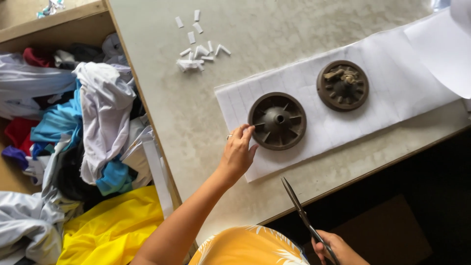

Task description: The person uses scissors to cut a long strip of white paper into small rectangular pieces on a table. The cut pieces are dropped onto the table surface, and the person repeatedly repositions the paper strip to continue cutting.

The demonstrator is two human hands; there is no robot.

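The grey desk (255,34) serves as the landmark. Near its far edge lies a small heap of cut white strips (198,51), scattered loosely, some folded. Further toward the desk's right end, a second dark ribbed disc (342,85) rests flat with some pale scraps in its hollow. At the desk's far right corner a loose white sheet (441,49) overlaps the edge. Left of the desk stands a wooden bin (59,22) piled with crumpled cloth: white fabric (103,108) on top, blue fabric (59,122) beside it, red pieces (37,56) behind, and bright yellow fabric (113,225) nearest.
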